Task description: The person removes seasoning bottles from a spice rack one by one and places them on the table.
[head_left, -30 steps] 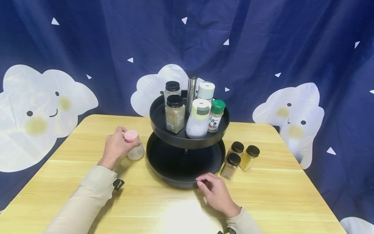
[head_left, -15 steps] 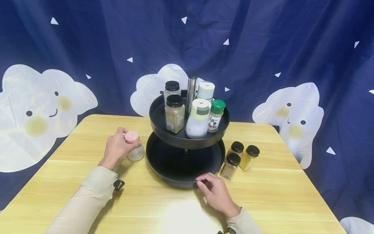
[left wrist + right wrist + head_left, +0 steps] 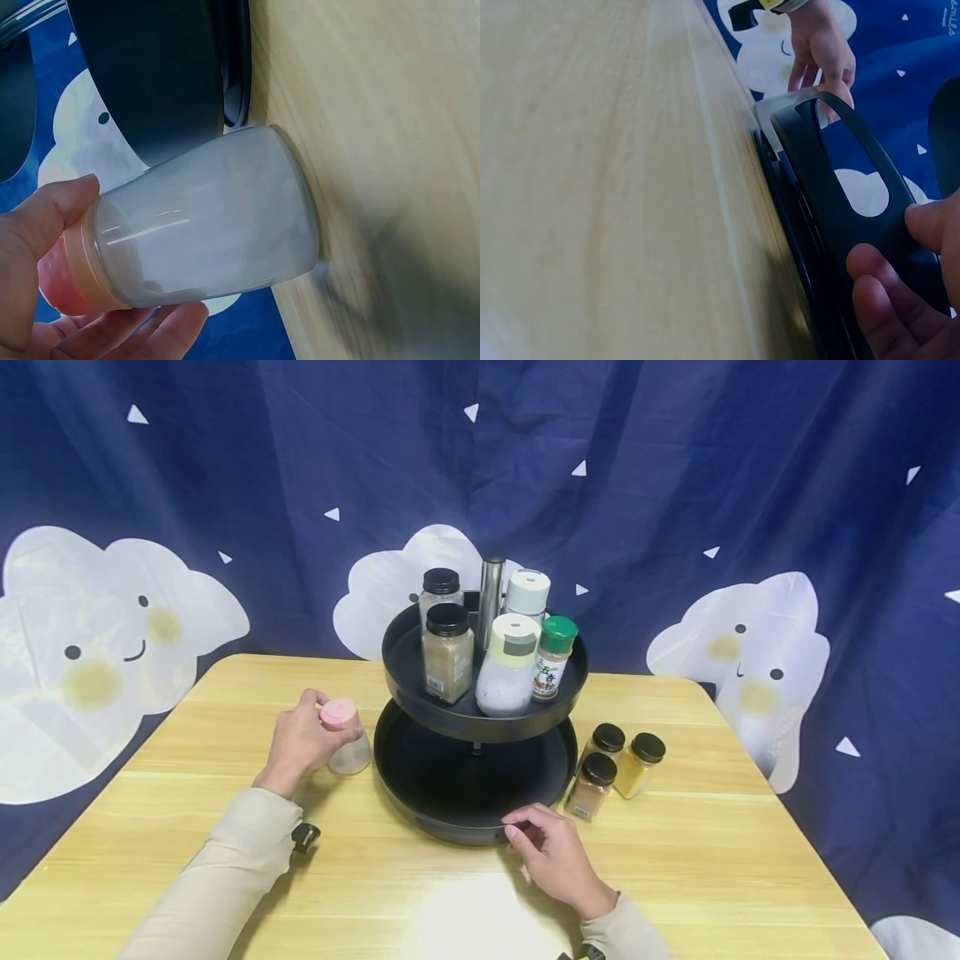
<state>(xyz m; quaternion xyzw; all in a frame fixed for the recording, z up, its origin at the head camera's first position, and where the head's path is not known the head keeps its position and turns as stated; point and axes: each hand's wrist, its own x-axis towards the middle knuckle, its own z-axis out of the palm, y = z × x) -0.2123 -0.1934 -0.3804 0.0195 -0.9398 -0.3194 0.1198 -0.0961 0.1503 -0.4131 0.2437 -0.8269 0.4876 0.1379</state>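
My left hand (image 3: 296, 743) grips a seasoning jar (image 3: 349, 755) by its pink lid (image 3: 66, 277). In the left wrist view the clear jar body (image 3: 210, 217) looks cloudy inside, with its base close to the tabletop. Just left of the black two-tier spice rack, the jar stands nearly upright. My right hand (image 3: 558, 860) pinches the front rim of the rack's lower tray (image 3: 465, 831). In the right wrist view, thumb and fingers (image 3: 877, 307) lie on either side of that tray's wall (image 3: 810, 157). The lower tray's visible floor is bare.
The upper tray (image 3: 487, 727) carries several bottles, among them a black-capped jar (image 3: 448, 660), a white-capped shaker (image 3: 507, 681) and a green-capped bottle (image 3: 552, 660). Right of the rack stand three black-capped jars, one with yellow contents (image 3: 636, 772). A blue curtain (image 3: 600, 510) hangs behind the table (image 3: 712, 860).
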